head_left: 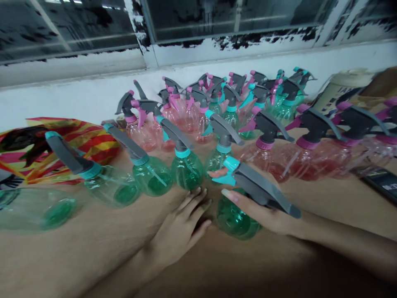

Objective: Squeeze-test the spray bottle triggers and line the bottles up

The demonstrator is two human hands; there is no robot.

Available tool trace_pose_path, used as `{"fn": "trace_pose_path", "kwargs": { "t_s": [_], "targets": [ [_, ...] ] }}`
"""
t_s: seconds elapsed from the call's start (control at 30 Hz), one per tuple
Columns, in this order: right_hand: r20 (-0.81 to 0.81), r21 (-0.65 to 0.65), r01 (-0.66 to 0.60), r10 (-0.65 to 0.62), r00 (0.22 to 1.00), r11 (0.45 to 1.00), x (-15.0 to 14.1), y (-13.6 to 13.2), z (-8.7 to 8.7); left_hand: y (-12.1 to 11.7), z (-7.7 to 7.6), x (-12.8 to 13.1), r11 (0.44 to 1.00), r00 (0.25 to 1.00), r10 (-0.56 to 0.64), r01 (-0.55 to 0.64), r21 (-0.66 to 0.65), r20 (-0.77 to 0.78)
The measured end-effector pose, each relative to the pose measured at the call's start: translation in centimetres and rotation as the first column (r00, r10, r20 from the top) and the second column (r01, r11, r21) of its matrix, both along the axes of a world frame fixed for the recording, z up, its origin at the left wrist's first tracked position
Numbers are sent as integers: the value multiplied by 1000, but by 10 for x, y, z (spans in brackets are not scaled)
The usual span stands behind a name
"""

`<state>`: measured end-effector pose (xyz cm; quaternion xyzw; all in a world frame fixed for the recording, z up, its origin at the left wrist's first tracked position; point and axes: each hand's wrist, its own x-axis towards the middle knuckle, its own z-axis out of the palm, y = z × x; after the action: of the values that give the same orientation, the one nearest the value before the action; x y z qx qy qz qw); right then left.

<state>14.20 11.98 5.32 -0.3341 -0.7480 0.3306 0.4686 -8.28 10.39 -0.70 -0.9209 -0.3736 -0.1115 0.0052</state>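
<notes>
My right hand (pixel 271 217) is wrapped round the neck of a green spray bottle (pixel 237 219), with the thumb in front and a fingertip by its turquoise trigger. The bottle has a grey spray head and tilts slightly. My left hand (pixel 176 231) lies on the table just left of it, palm down, fingers stretched and holding nothing. Beyond its fingertips stands another green spray bottle (pixel 187 169), in a row with a tilted green spray bottle (pixel 151 176) and a further one (pixel 113 186). At the far left lies a clear green bottle body (pixel 37 209), its top out of view.
Pink spray bottles (pixel 273 161) line the right side, and several pink and green ones crowd behind. A phone (pixel 376 180) lies at the right edge. A striped red and yellow bag (pixel 77 140) sits at left. A white container (pixel 339 89) stands near the wall (pixel 77 91).
</notes>
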Motion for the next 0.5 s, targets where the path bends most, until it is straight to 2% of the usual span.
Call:
{"fn": "trace_pose_path", "kwargs": {
  "t_s": [0.17,0.3,0.5],
  "targets": [
    [31,-11,57,-57,998,998,0,-1,-3,-1,1,1,1000,998,-13,12,-29,-57],
    [42,40,68,-70,997,997,0,-1,-1,-1,2,1,1000,996,-8,5,-31,-84],
    [82,38,48,-51,995,998,0,0,2,-1,1,-1,999,997,-12,10,-31,-70]
  ]
}}
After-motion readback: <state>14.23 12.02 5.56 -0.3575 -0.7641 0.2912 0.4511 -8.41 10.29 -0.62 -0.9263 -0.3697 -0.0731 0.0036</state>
